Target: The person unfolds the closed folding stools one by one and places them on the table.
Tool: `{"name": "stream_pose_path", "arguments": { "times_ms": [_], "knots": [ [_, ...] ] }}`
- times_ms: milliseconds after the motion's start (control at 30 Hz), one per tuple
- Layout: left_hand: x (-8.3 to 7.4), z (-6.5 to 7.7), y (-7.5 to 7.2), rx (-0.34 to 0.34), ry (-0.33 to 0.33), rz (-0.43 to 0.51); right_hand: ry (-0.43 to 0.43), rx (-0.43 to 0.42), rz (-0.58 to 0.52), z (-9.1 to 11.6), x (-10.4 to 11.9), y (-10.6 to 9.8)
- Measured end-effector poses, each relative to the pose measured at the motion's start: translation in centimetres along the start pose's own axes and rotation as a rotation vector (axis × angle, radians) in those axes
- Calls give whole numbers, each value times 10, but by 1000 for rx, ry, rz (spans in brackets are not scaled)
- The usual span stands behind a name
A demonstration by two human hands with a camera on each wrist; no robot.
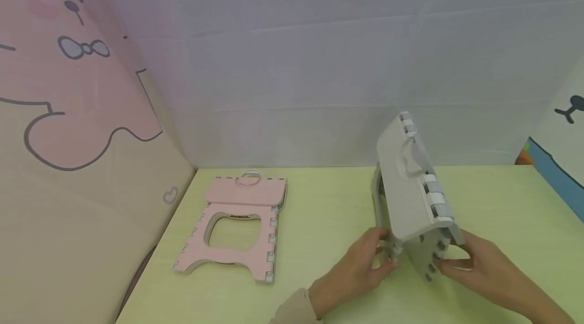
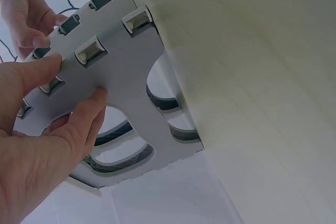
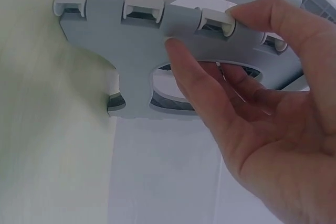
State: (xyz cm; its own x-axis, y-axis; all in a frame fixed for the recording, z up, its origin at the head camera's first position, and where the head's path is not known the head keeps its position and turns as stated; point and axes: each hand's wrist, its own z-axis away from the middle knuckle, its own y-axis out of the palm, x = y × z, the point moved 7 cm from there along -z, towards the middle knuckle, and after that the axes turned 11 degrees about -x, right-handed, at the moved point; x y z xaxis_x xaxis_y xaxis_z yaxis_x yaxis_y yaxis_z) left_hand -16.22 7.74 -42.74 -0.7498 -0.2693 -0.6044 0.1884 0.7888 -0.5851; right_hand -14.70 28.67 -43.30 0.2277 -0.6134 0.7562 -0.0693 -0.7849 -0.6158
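A light grey folding stool [image 1: 408, 197] stands partly unfolded and tilted on the right side of the table, its top panel sloping and its hinged leg panels spread below. My left hand [image 1: 351, 271] grips the lower left leg panel. In the left wrist view, the thumb lies by the hinged edge and some fingers reach into the panel's cut-out [image 2: 113, 124]. My right hand [image 1: 488, 268] holds the right leg panel. The right wrist view shows its thumb and index finger at the hinge tabs [image 3: 216, 22], with other fingers behind the panel, partly hidden.
A pink folding stool [image 1: 232, 253] lies folded flat on the left part of the pale yellow-green table [image 1: 326, 217]. White cloth [image 1: 292, 80] hangs behind the table, and cloth with cartoon prints [image 1: 86, 111] covers the left side.
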Motion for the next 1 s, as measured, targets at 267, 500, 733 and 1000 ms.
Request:
{"name": "stream_pose_path", "arguments": {
  "times_ms": [267, 500, 733, 1000],
  "knots": [
    [1, 1, -1, 0, 11, -3, 33, 22, 0, 2, -2, -1],
    [4, 3, -2, 9, -8, 16, 43, 23, 31, 2, -4, -2],
    [3, 3, -4, -7, 26, 1, 24, 20, 39, 2, -5, -3],
    [3, 5, -5, -13, 45, 2, -1, 21, 44, 2, -4, -6]
  ]
}}
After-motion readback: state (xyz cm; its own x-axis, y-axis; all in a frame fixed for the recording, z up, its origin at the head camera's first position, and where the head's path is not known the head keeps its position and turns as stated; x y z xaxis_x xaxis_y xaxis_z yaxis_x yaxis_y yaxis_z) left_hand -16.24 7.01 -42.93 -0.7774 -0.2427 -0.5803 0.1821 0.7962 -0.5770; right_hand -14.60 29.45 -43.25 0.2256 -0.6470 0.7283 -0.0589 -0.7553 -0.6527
